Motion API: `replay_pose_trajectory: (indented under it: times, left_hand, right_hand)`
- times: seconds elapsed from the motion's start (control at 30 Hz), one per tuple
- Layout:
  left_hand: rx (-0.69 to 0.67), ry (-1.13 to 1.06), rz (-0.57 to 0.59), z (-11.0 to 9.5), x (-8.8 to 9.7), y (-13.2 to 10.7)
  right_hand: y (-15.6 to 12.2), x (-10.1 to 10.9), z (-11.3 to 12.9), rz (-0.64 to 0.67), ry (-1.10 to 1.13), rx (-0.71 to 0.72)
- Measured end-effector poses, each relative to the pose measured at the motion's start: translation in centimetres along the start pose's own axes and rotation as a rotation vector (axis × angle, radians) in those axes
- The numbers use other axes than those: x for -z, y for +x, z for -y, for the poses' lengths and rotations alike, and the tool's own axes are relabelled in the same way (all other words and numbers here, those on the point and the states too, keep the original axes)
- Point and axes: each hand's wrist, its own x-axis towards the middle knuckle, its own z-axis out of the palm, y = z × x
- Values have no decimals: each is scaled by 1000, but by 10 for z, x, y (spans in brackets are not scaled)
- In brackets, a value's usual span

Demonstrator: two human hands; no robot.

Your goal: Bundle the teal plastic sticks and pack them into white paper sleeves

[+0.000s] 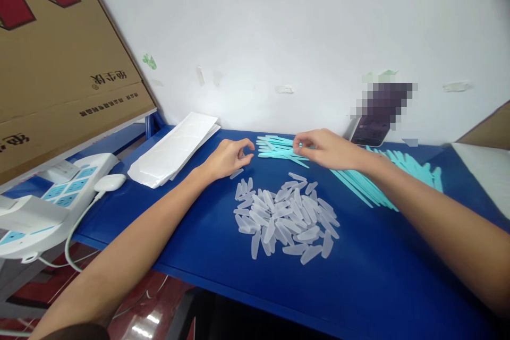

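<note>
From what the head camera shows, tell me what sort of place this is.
Probably a small packing or assembly workbench. A blue table holds a heap of clear caps, teal sticks and stacked white bags; a cardboard box stands on the left.

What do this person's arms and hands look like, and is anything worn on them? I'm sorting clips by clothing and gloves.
Both forearms are bare along all that shows: no sleeves in view. The left hand and the right hand wear no gloves. No watch, bracelet or ring can be made out, and no markings show on either arm.
</note>
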Motion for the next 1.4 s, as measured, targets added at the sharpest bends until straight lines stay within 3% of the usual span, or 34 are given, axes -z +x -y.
replay_pose_trajectory:
  times: [0.47, 0.93, 1.23, 1.4]
  left_hand:
    - [-105, 16, -56, 6, -1, 2]
    - [-263, -18, -199, -8, -1, 1]
    - [-374, 64, -304, -29, -16, -3]
    - [-252, 47, -251, -24, -6, -1]
  right_hand:
    - [-1, -6, -1, -110, -28, 72]
    - [0, -13, 3, -121, -37, 194]
    - [-2, -29, 25, -45, -9, 302]
    - [4, -30, 5, -130, -185, 137]
